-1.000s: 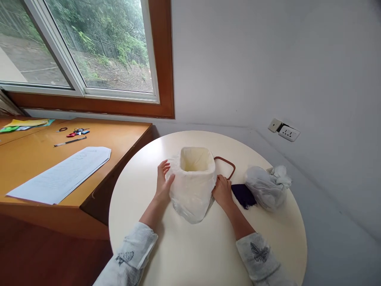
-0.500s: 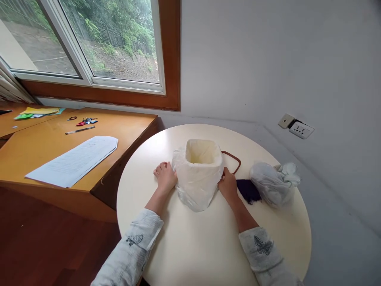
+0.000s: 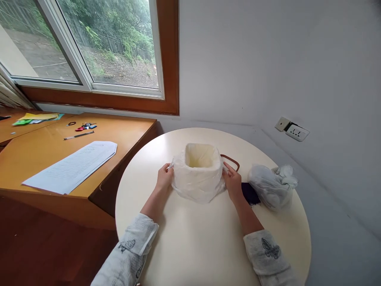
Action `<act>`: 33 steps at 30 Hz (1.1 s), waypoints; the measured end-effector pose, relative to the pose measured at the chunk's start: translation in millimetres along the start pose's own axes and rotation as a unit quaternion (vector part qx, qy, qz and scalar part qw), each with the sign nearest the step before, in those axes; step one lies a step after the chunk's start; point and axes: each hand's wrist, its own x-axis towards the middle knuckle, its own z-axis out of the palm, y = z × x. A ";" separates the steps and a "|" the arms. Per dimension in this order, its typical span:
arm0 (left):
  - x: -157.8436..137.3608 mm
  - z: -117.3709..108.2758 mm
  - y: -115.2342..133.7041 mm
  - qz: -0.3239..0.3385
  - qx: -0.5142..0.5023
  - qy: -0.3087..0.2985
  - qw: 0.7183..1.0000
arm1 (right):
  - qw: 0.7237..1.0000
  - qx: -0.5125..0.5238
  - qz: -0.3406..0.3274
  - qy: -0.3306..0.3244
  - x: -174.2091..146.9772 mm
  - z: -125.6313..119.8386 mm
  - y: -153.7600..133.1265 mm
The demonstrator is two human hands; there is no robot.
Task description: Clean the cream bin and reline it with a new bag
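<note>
- In front of the cream, square-mouthed container (image 3: 199,153), nearest me, there's bare off-white round table (image 3: 190,250), with two rolled, pale grey sleeves (image 3: 131,246) reaching in on either side.
- Just left of the container, the left hand (image 3: 164,175) has thumb and fingers pinched together on the loose edge of a thin, whitish see-through plastic bag (image 3: 198,184).
- Just right of the container, the right hand (image 3: 233,180) does the same, fingertips clamped on the film.
- Tip for this bit: I'd pull both sides evenly, at the same height, and grab a decent fold rather than a sliver. Film that thin probably tears easily, and a lopsided tug could drag the container.
- As for where it all sits: the bag wraps the container and covers its rim, loose skirt hanging toward me. The container stands upright between the two hands; the fingers have the film, not the rim.
- Behind the right fingers, right of the container: a slim, brown, rounded loop (image 3: 232,159), partly hidden.
- Further right of the container: a dark navy cloth (image 3: 249,194), touching or just beside a knotted, translucent white bag bundle (image 3: 269,186).
- Well left of the container: an orange-brown wooden desk (image 3: 127,127) with white printed sheets (image 3: 74,167).
- Beyond the container, far left: a wood-framed window (image 3: 119,51).
</note>
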 end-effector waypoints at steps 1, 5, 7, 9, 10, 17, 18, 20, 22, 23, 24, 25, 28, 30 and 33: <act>2.0 -1.7 3.5 -0.009 -0.029 -0.017 0.999 | 1.000 0.013 0.003 0.003 2.5 -2.4 -4.2; 18.1 -10.6 24.0 -0.031 -0.115 -0.074 0.990 | 0.998 0.068 0.011 -0.011 16.2 -10.3 -25.3; 26.5 -13.7 39.2 -0.033 -0.142 -0.092 0.985 | 0.993 0.107 0.014 -0.035 23.8 -12.1 -39.6; 31.7 -15.7 56.5 -0.029 -0.159 -0.106 0.981 | 0.989 0.137 0.006 -0.055 29.9 -12.7 -56.3; 32.8 -16.6 65.4 -0.023 -0.166 -0.116 0.979 | 0.988 0.144 -0.003 -0.060 32.0 -12.9 -65.0; 20.6 -31.7 104.4 0.084 -0.155 -0.200 0.964 | 0.982 0.152 -0.084 -0.072 27.1 -26.5 -106.2; 18.4 -35.2 105.9 0.092 -0.157 -0.200 0.963 | 0.982 0.154 -0.090 -0.068 25.0 -30.8 -108.1; 15.4 -43.0 107.1 0.105 -0.169 -0.194 0.961 | 0.980 0.161 -0.100 -0.057 20.8 -40.6 -109.6; 14.2 -51.9 106.7 0.114 -0.180 -0.179 0.960 | 0.979 0.170 -0.108 -0.041 16.7 -51.0 -109.2; 14.2 -57.0 106.1 0.117 -0.184 -0.171 0.961 | 0.978 0.172 -0.111 -0.030 14.5 -56.2 -108.5; 14.3 -62.5 105.1 0.120 -0.187 -0.159 0.962 | 0.979 0.170 -0.113 -0.016 12.1 -61.3 -107.7; 14.4 -68.4 103.9 0.124 -0.188 -0.144 0.964 | 0.980 0.166 -0.113 0.001 9.6 -66.2 -106.7; 13.8 -86.2 99.4 0.122 -0.178 -0.099 0.971 | 0.980 0.159 -0.106 0.051 1.9 -78.3 -104.1; 12.0 -95.5 97.2 0.114 -0.168 -0.080 0.976 | 0.979 0.164 -0.101 0.072 -2.4 -83.3 -103.0; 8.3 -102.2 97.0 0.108 -0.157 -0.032 0.981 | 0.977 0.149 -0.105 0.112 -6.1 -85.3 -102.7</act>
